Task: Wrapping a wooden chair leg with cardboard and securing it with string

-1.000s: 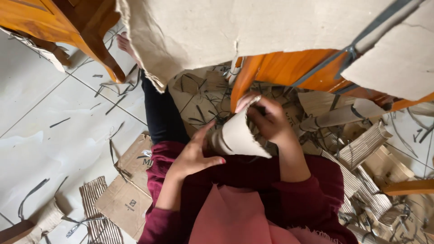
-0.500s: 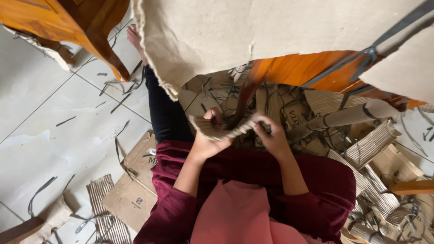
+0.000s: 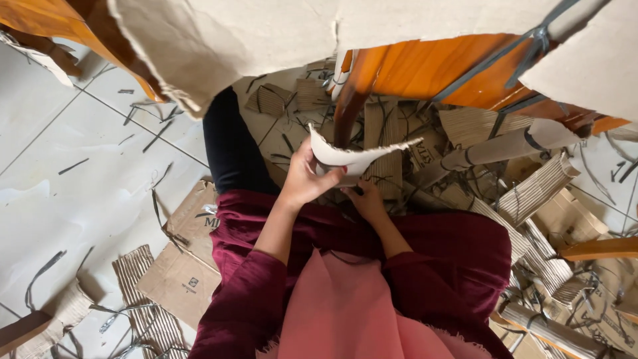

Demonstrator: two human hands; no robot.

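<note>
- Cardboard strip (image 3: 359,154), pale and curled, is held above the person's lap, just in front of the orange wooden leg (image 3: 349,106).
- Left hand (image 3: 307,178) is closed on the strip's left end, thumb over the upper edge, fingers wrapped beneath.
- Right hand (image 3: 367,199) sits lower, tucked under the strip's middle; its fingers are mostly hidden, so whether it pinches the strip cannot be told.
- Strip's long axis runs left to right, its free tip pointing right and slightly up, away from the left hand's hold.
- Left hand is the nearer and higher of the two on the strip; the right lies just beside it, below.
- Corrugated scraps (image 3: 531,193) and a rolled tube (image 3: 505,147) litter the floor to the right; a flattened box (image 3: 189,259) lies left on the white tiles (image 3: 60,173).
</note>
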